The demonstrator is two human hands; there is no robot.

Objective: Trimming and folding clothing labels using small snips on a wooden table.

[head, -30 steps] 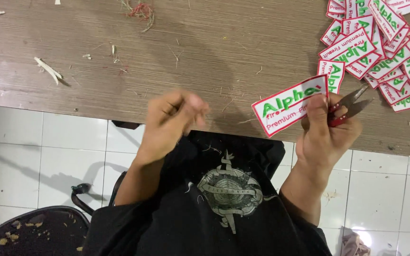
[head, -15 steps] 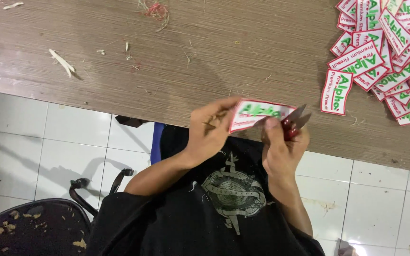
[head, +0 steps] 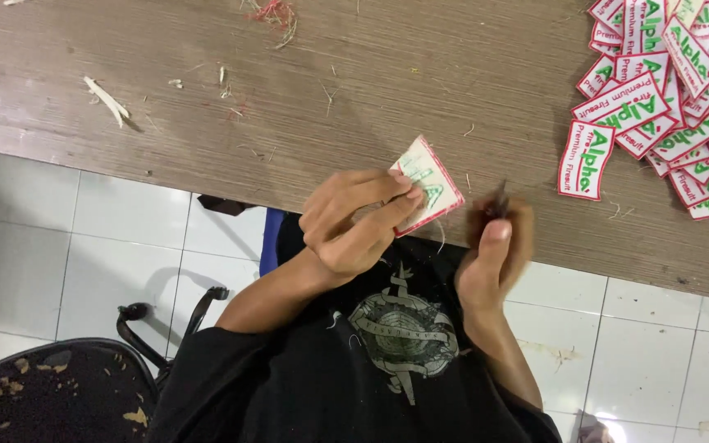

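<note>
Holding red-edged white label (head: pixel 425 185), left hand (head: pixel 354 220).

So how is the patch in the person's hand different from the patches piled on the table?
The held patch is a single one, pinched in the left hand over the table edge; the pile of patches lies loose on the wooden table, many overlapping. The held patch shows a pale, faint side; the pile shows bold green lettering. Both are white rectangles with red borders. The right hand grips a small dark tool.

white red-edged label (head: pixel 425 185) in left hand (head: pixel 353 221), label pile (head: pixel 670 90) right
</note>
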